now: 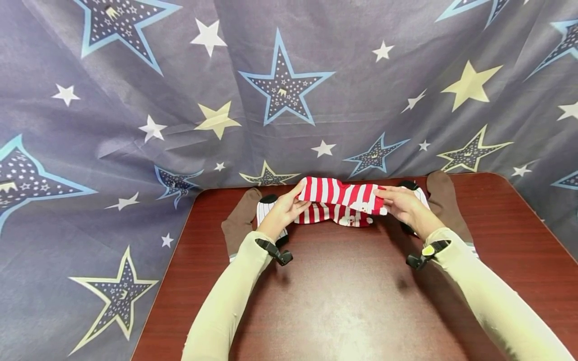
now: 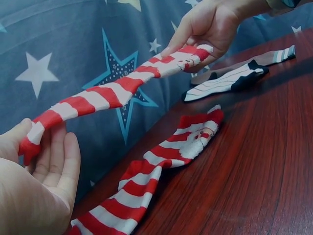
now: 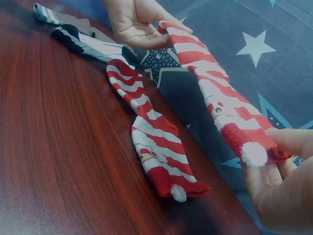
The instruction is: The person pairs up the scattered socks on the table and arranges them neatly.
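A red-and-white striped sock (image 1: 336,192) is stretched in the air between my two hands. My left hand (image 1: 283,209) pinches its plain striped end between thumb and fingers. At the other end, beside a Santa face and a white pom-pom (image 3: 254,154), my right hand (image 1: 406,204) grips it with the thumb on top and fingers underneath. A matching striped sock (image 2: 142,181) lies on the table below, its Santa face (image 2: 199,139) upward. In the head view the held sock partly covers it.
On the left of the wooden table (image 1: 334,291) lie a brown sock (image 1: 239,225) and a white sock with black stripes (image 1: 265,206). Another brown sock (image 1: 447,205) and a black-and-white sock (image 2: 227,81) lie on the right. A star-patterned cloth (image 1: 280,145) hangs behind the table.
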A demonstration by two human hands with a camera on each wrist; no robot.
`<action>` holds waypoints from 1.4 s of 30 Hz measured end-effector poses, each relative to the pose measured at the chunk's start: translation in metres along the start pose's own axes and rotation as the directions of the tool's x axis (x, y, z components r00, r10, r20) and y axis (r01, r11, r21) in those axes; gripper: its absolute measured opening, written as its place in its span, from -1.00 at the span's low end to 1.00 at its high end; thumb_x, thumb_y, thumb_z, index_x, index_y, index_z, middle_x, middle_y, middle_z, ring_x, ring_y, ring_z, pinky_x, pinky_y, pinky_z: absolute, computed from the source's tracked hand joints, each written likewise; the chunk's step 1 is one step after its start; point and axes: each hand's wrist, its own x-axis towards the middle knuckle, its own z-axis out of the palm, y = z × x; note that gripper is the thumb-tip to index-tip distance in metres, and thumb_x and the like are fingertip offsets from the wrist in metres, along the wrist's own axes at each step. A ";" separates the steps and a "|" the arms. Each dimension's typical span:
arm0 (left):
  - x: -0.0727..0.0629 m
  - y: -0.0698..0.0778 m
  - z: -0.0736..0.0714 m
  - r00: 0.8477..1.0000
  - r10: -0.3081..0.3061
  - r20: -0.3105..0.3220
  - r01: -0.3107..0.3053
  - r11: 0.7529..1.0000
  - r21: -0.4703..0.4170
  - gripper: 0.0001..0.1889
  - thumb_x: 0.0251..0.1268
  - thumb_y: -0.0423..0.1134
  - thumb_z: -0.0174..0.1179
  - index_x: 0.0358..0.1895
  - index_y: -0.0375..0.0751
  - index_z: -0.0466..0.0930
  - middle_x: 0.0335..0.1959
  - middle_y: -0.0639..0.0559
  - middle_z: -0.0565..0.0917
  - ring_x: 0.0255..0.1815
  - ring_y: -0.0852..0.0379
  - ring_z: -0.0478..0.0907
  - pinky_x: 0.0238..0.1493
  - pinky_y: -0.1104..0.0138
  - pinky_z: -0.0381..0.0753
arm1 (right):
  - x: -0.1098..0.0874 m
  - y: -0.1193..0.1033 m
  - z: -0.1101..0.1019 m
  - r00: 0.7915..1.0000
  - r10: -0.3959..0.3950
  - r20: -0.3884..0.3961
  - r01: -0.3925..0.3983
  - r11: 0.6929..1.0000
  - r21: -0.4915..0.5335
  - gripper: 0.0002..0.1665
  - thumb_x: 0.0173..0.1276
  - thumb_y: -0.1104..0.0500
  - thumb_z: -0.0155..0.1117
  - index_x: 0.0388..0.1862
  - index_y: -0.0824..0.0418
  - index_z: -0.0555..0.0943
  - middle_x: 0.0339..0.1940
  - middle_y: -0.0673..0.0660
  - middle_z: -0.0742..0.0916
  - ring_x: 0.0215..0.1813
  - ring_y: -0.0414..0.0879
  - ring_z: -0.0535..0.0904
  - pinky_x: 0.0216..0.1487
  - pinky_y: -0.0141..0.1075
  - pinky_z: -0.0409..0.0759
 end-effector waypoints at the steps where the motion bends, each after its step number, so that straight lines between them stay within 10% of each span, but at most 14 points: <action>1: 0.000 0.000 -0.001 1.000 0.001 -0.002 -0.001 1.000 0.005 -0.51 0.51 -0.21 0.18 0.38 -0.35 0.40 0.10 -0.14 0.54 0.51 -0.16 0.32 0.58 0.04 0.28 | 0.001 0.000 0.000 1.000 0.000 -0.002 0.000 1.000 -0.011 -0.89 0.60 0.31 0.06 -0.10 0.14 0.53 -0.35 -0.13 0.77 -0.24 -0.32 0.66 -0.14 -0.48 0.63; 6: 0.000 0.002 -0.006 1.000 0.011 0.007 -0.011 1.000 0.025 -0.56 0.54 -0.17 0.13 0.34 -0.34 0.43 0.11 -0.15 0.54 0.52 -0.15 0.31 0.60 0.01 0.24 | 0.003 0.000 0.004 0.999 0.005 -0.032 -0.007 0.999 -0.047 -0.84 0.58 0.29 0.11 0.07 0.20 0.43 -0.37 -0.18 0.74 -0.30 -0.36 0.60 -0.13 -0.50 0.58; 12: -0.003 0.006 -0.012 1.000 0.019 0.023 -0.021 0.996 0.086 -0.44 0.57 -0.12 0.08 0.47 -0.36 0.31 0.34 -0.25 0.45 0.56 -0.17 0.27 0.62 0.01 0.18 | 0.004 -0.001 0.010 0.999 -0.002 -0.046 0.000 0.999 -0.038 -0.82 0.55 0.33 0.12 -0.21 0.08 0.60 -0.42 -0.16 0.76 -0.41 -0.36 0.58 -0.15 -0.49 0.58; 17: -0.004 0.010 -0.019 1.000 0.015 -0.013 -0.014 0.997 0.069 -0.57 0.55 -0.14 0.10 0.32 -0.30 0.45 0.14 -0.14 0.55 0.52 -0.14 0.33 0.61 0.03 0.22 | 0.007 0.001 0.012 0.999 0.003 -0.034 -0.004 0.999 -0.042 -0.66 0.55 0.37 0.09 -0.34 0.03 0.67 -0.41 -0.13 0.76 -0.30 -0.34 0.64 -0.15 -0.48 0.60; 31: -0.011 0.020 -0.027 0.998 -0.040 -0.037 0.043 0.996 0.081 -0.72 0.60 -0.22 0.02 0.20 -0.24 0.48 0.14 -0.11 0.55 0.57 -0.10 0.25 0.61 0.07 0.22 | 0.013 0.006 0.018 1.000 0.019 -0.021 -0.020 0.998 -0.060 -0.76 0.54 0.42 0.05 0.09 0.30 0.53 -0.40 -0.12 0.74 -0.29 -0.32 0.64 -0.17 -0.47 0.64; 34: -0.001 0.017 -0.038 0.999 -0.045 -0.003 0.045 0.995 0.084 -0.62 0.55 -0.23 0.10 0.30 -0.31 0.46 0.28 -0.18 0.52 0.52 -0.11 0.34 0.58 0.06 0.28 | 0.015 0.007 0.018 1.000 0.020 -0.023 -0.022 0.997 -0.079 -0.58 0.55 0.43 0.02 0.34 0.43 0.37 -0.40 -0.12 0.74 -0.29 -0.32 0.64 -0.17 -0.47 0.64; 38: 0.058 0.005 -0.084 0.992 -0.054 0.113 0.045 0.995 0.084 -0.60 0.36 -0.22 0.34 0.17 -0.34 0.59 0.19 -0.23 0.61 0.30 -0.13 0.56 0.38 0.02 0.54 | 0.017 0.009 0.017 1.000 0.021 -0.013 -0.022 0.995 -0.093 -0.45 0.56 0.44 -0.01 0.47 0.53 0.22 -0.40 -0.11 0.75 -0.29 -0.32 0.66 -0.16 -0.47 0.66; 42: 0.092 -0.003 -0.102 0.997 -0.049 0.062 0.041 0.992 0.118 -0.56 0.44 -0.24 0.27 0.28 -0.35 0.52 0.31 -0.30 0.53 0.38 -0.18 0.49 0.45 -0.04 0.46 | 0.018 0.012 0.017 1.000 0.026 -0.005 -0.027 0.994 -0.110 -0.40 0.57 0.44 -0.03 0.51 0.56 0.14 -0.40 -0.12 0.75 -0.29 -0.32 0.66 -0.15 -0.47 0.66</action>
